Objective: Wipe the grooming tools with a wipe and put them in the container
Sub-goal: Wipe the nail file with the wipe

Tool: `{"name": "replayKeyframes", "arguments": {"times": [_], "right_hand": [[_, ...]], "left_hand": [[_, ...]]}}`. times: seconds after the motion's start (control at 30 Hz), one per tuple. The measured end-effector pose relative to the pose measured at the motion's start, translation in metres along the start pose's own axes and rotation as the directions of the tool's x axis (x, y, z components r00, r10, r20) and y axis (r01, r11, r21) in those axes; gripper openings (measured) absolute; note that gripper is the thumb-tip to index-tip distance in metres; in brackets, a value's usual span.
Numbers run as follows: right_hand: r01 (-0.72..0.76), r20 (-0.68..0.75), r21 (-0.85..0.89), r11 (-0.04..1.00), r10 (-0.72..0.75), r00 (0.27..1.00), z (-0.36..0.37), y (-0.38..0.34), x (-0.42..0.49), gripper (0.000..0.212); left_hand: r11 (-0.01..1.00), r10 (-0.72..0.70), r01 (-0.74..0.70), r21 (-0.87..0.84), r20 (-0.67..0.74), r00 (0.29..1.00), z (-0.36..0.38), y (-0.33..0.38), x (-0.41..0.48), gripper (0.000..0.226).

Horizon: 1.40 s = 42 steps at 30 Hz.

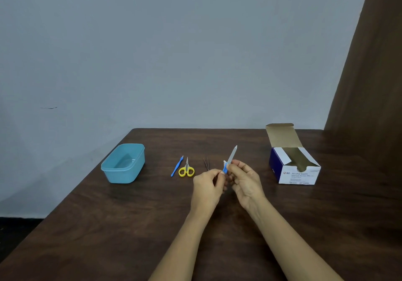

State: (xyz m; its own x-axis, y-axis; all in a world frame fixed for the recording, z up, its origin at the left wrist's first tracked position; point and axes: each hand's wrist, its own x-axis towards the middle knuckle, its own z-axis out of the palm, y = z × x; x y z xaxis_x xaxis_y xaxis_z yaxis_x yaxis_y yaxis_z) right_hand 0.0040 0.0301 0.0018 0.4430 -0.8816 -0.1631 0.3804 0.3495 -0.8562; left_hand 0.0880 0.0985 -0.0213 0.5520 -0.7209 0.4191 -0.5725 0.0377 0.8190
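Dark wooden bench (108, 226) against a grey-blue wall (174, 52), brown curtain (374, 84) beyond the right hand (243, 180) — it and the left hand (206, 186) both pinch the nail file (232, 155); blue container (121, 175) well to their left.

Light: soft, even, dim, bluish cast | Shadows: faint, under container (123, 164) | Glare: mild sheen on table (108, 226) | Focus: slightly soft | Edges: wide-angle distortion, curtain (369, 74) leans

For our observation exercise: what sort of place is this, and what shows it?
Probably a plain indoor room, not a salon: a dark wooden table against a bare grey wall, a brown curtain at the right, an opened box of alcohol swabs.
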Motion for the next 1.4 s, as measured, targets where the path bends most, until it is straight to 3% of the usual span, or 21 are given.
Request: {"name": "replayKeyframes", "arguments": {"times": [0.2, 0.5, 0.77, 0.97, 1.17, 1.4], "right_hand": [[0.112, -0.043, -0.13, 0.985, -0.119, 0.992, -0.001, 0.006, 0.002, 0.022], [0.061, 0.01, -0.104, 0.993, -0.061, 0.998, -0.001, 0.003, 0.001, 0.021], [0.114, 0.022, -0.139, 0.984, -0.112, 0.993, -0.002, 0.001, -0.001, 0.022], [0.019, 0.104, -0.102, 0.995, -0.008, 0.994, -0.004, -0.002, 0.001, 0.013], [-0.077, 0.154, -0.136, 0.988, 0.098, 0.983, -0.007, -0.009, 0.004, 0.02], [-0.094, 0.176, -0.117, 0.989, 0.114, 0.978, -0.007, -0.004, 0.005, 0.026]], "left_hand": [[1.0, -0.02, 0.019, 0.014, 0.015, 1.0, 0.0, 0.001, -0.001, 0.021], [0.999, -0.019, 0.019, 0.029, 0.0, 1.0, -0.002, 0.0, 0.0, 0.022], [1.0, -0.018, 0.018, 0.0, -0.007, 1.0, 0.001, -0.001, 0.0, 0.022], [0.998, -0.044, 0.041, -0.044, -0.055, 0.998, -0.002, 0.002, 0.0, 0.022], [0.995, -0.088, 0.083, -0.057, -0.081, 0.993, -0.005, 0.002, 0.003, 0.021], [0.991, -0.086, 0.079, -0.106, -0.064, 0.994, -0.004, 0.005, 0.001, 0.021]]}}
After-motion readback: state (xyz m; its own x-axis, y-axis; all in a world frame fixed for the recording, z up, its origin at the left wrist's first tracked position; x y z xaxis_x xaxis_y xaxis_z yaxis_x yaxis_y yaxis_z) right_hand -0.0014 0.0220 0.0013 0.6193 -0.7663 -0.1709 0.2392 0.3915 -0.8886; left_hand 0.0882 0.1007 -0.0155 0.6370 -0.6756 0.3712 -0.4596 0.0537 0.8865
